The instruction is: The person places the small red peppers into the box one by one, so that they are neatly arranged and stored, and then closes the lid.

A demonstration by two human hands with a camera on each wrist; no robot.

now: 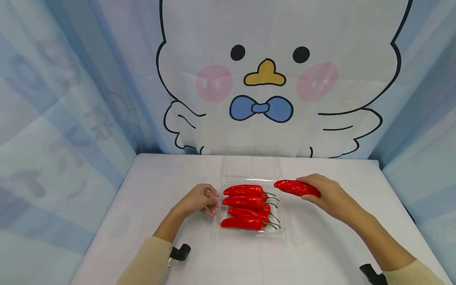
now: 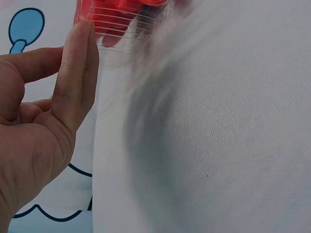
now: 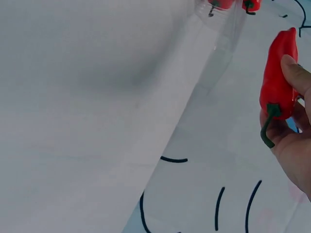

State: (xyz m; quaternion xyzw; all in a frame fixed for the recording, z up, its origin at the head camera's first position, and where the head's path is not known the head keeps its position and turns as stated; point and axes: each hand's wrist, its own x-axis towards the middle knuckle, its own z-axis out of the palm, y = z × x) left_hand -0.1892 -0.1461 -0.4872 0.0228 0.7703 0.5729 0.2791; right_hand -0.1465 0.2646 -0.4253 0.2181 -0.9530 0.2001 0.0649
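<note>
A clear plastic clamshell box (image 1: pixel 284 233) lies on the table with several red peppers (image 1: pixel 246 202) in it, their green stems pointing right. My right hand (image 1: pixel 329 194) grips another red pepper (image 1: pixel 293 187) above the table, just right of the box. In the right wrist view, the thumb lies across that pepper (image 3: pixel 277 73) and its green stem hangs down. At the left side of the box is my left hand (image 1: pixel 199 200). Its fairly straight fingers (image 2: pixel 73 77) touch the ribbed box wall (image 2: pixel 121 22) in the left wrist view.
The box's clear lid (image 1: pixel 251 168) is folded back toward the rear edge of the white table (image 1: pixel 160 178). A curtain with a cartoon bird (image 1: pixel 267 134) hangs behind it, and blue patterned curtains (image 1: pixel 64 138) flank both sides.
</note>
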